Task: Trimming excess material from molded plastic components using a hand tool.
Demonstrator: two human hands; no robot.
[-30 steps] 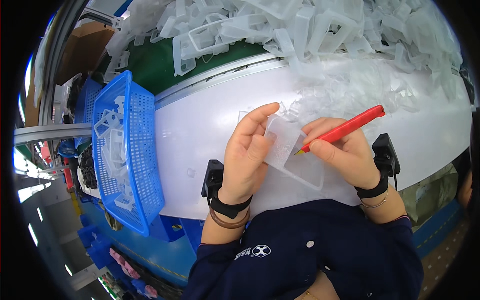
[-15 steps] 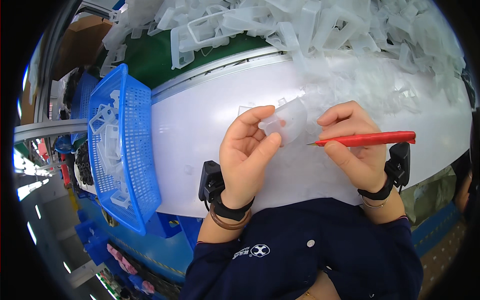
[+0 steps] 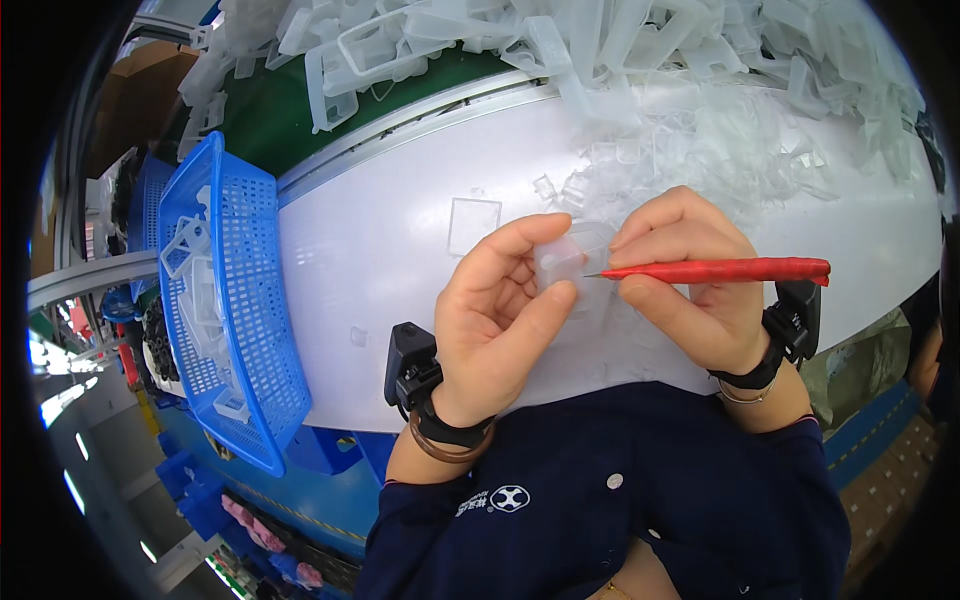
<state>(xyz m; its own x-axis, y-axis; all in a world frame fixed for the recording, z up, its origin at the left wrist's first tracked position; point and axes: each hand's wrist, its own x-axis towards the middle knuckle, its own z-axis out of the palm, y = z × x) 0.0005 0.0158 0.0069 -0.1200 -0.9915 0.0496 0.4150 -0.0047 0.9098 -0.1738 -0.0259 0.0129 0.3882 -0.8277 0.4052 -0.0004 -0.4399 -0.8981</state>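
Piece [image 3: 558, 266]: one, at the centre of the frame; we note frosted, whitish, see-through plastic, smooth, with a pinkish tint toward its right side. Left hand [image 3: 497, 318]: we find it holding the piece at its left side, between thumb and fingers. Right hand [image 3: 712, 315]: we find it pinching a slim red tool [image 3: 725, 271], its thin point aimed left at the piece; whether the two touch, we cannot tell. Further entries: blue basket [image 3: 262, 300] of pale parts, left; heap [image 3: 610, 45] of frosted parts, top; clear scraps [image 3: 690, 150], upper right; white table [image 3: 375, 250], beneath.
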